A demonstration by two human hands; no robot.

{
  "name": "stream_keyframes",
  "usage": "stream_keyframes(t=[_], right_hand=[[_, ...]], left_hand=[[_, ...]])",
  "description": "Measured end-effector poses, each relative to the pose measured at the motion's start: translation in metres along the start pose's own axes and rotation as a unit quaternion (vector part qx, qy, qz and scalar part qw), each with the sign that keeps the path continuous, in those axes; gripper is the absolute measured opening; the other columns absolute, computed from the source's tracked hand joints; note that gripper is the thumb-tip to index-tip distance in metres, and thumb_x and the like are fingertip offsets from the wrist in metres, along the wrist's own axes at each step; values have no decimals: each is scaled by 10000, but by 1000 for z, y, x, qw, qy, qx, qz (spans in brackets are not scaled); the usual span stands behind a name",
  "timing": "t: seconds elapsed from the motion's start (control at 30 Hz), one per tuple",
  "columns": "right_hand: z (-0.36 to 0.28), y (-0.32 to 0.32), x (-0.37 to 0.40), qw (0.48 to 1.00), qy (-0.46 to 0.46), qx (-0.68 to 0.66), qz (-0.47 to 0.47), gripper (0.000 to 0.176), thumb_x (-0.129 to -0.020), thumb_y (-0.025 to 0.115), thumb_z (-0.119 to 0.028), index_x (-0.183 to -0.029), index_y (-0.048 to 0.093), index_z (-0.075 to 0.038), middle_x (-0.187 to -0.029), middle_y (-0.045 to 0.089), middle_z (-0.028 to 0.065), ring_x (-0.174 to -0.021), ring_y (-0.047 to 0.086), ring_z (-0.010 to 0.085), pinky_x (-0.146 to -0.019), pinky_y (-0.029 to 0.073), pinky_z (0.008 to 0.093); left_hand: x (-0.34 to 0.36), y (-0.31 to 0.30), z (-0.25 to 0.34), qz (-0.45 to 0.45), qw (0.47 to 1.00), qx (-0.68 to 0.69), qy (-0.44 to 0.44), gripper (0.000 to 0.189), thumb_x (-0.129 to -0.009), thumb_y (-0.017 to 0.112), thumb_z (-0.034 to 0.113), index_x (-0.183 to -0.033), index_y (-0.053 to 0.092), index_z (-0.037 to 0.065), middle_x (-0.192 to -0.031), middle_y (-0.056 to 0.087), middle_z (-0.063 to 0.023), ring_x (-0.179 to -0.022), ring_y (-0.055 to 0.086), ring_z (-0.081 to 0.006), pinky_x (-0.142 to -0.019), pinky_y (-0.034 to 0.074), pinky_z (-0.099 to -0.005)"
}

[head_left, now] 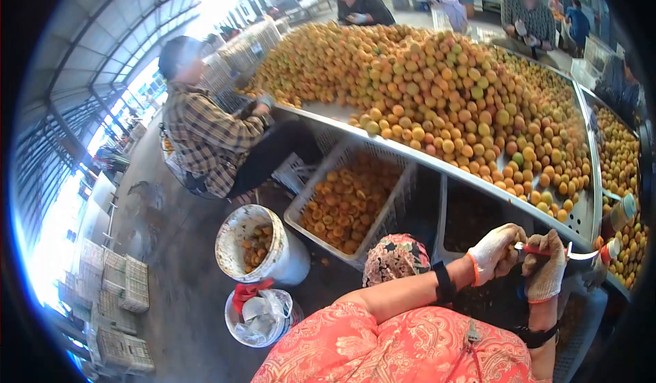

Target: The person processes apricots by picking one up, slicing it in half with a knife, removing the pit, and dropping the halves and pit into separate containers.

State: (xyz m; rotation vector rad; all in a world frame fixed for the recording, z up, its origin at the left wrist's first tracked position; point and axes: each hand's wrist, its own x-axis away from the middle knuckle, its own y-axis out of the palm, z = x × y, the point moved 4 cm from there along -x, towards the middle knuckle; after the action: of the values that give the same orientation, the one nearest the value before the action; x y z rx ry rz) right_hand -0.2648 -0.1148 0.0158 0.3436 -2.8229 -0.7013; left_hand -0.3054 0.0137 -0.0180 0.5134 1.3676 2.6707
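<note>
Both my hands wear pale, stained work gloves and are close together at the near edge of the sorting table. My right hand is wrapped around the red handle of a knife, whose curved blade points right. My left hand is closed right beside the handle's left end; whatever its fingers hold is hidden. Whole orange-yellow apricots are heaped on the metal table just beyond my hands. A plastic crate below the table edge holds halved apricots.
A white bucket with some fruit and a smaller bucket with plastic bags and red cloth stand at left. A person in a plaid shirt sits at the table's left; others are behind. Stacked crates line the left floor.
</note>
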Motion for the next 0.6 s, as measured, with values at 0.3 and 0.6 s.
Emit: stream_keyframes(t=[0.3,0.6], right_hand=[[8,0,12,981,32,-190,-26,333,-992,552,-378,-767,523,-136,-810,646,59,-514,585,184,-415,472,282],[-22,-17,10,963,-201,180,6,265,-988,584,-358,-913,593,-104,-884,623,14,-749,530,61,-615,422,186]], left_hand=[[26,51,0,101,989,110,10,226,-1011,421,285,-879,546,151,-666,527,12,-496,564,-121,-461,487,-265],[-10,26,1,247,955,-15,161,174,-967,518,299,-1010,522,130,-659,487,6,-396,370,-100,-339,276,-274]])
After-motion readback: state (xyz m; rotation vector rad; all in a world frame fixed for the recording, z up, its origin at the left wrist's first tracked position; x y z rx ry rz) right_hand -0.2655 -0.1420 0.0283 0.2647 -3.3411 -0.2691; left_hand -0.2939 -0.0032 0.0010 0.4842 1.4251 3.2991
